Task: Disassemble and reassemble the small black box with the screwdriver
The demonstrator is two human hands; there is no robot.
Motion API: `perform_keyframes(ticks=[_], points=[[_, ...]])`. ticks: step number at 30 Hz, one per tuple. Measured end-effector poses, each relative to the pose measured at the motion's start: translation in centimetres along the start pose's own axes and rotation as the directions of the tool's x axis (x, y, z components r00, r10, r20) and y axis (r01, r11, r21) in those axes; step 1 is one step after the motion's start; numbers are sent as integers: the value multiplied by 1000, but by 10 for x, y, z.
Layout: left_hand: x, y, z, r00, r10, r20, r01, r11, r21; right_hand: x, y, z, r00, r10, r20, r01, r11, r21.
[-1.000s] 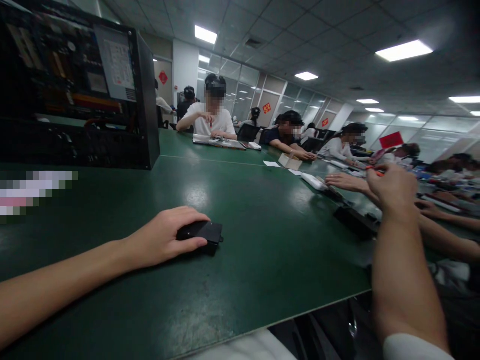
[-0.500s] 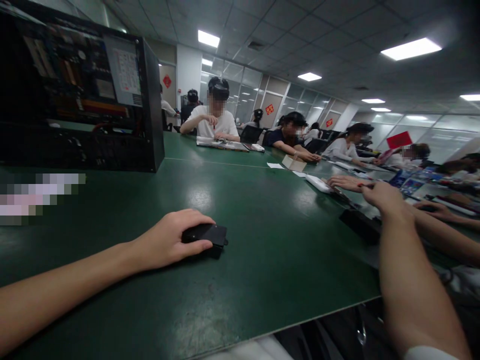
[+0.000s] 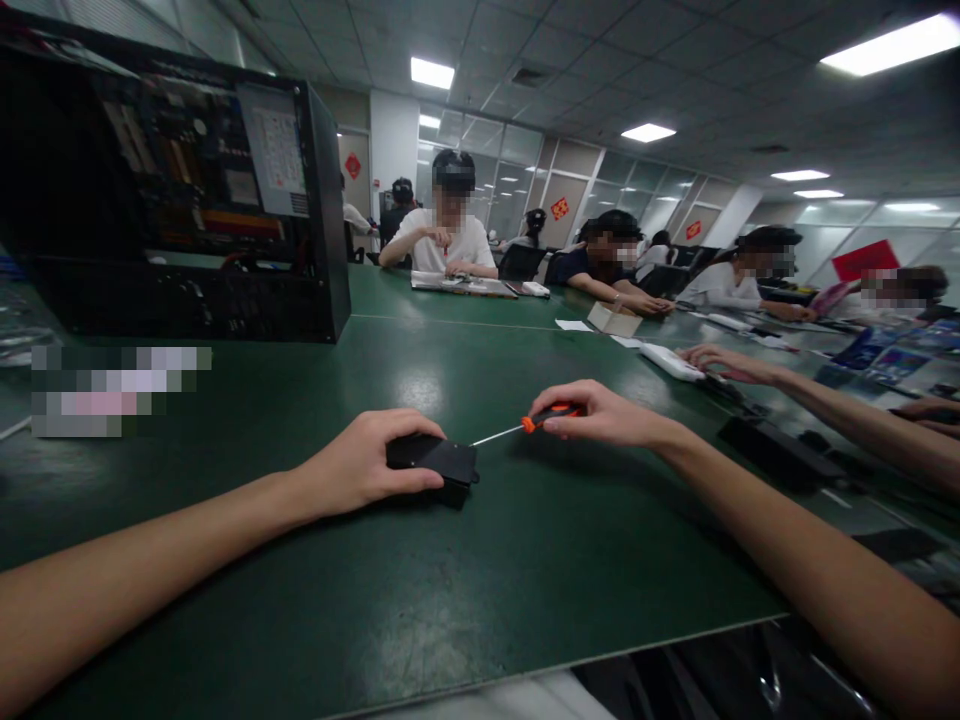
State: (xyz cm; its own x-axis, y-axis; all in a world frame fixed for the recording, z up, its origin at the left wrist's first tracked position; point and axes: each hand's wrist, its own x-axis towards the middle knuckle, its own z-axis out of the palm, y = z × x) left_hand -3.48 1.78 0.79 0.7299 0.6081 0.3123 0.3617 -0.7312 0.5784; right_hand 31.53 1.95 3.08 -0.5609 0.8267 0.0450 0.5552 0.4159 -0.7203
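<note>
Clutter first: open black computer case [image 3: 187,200] standing upright at far left of the dark green matte table [image 3: 465,590], circuit boards and a white label showing inside, well apart from both hands. Pixelated patch on the tabletop below it, contents not readable. Farther down the table, a small tan cardboard box [image 3: 613,319], a white paper slip [image 3: 574,325] and a white oblong device [image 3: 670,361], all well beyond reach. Just right of the working spot, a co-worker's bare forearm and hand [image 3: 724,362] stretched across, resting by a flat black slab [image 3: 780,452]. More seated people along the far edge, each bent over own items. Nothing standing between the hands and the piece being worked.

Left hand [image 3: 364,470] lying palm down on the tabletop, fingers curled over the near end of a small flat black rectangular component [image 3: 439,462], thumb pressed along its front edge, pinning it flat to the surface near mid-table. Right hand [image 3: 600,412] closed around the orange-and-black handle of a slim screwdriver [image 3: 525,427] with a thin silver shaft, fingertips pinching the handle, palm facing down and hovering just above the table. Shaft angled down and leftward, tip meeting the far right corner of the black component. Hands near one another, joined only through tool and part.
</note>
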Motion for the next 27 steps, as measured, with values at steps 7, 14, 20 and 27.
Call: perform_keyframes(ticks=[7, 14, 20, 27], points=[[0, 1, 0, 1000, -19, -11, 19, 999, -38, 8, -1, 28, 992, -124, -30, 123, 991, -49], [-1, 4, 6, 999, -15, -32, 14, 1000, -19, 10, -11, 58, 896, -443, -16, 399, 823, -405], [-5, -4, -28, 988, -74, 138, 71, 997, 27, 9, -11, 65, 861, -508, -39, 409, 736, -539], [-7, -8, -37, 984, -134, 114, 135, 991, -6, 11, -8, 65, 799, -596, -80, 398, 623, -674]])
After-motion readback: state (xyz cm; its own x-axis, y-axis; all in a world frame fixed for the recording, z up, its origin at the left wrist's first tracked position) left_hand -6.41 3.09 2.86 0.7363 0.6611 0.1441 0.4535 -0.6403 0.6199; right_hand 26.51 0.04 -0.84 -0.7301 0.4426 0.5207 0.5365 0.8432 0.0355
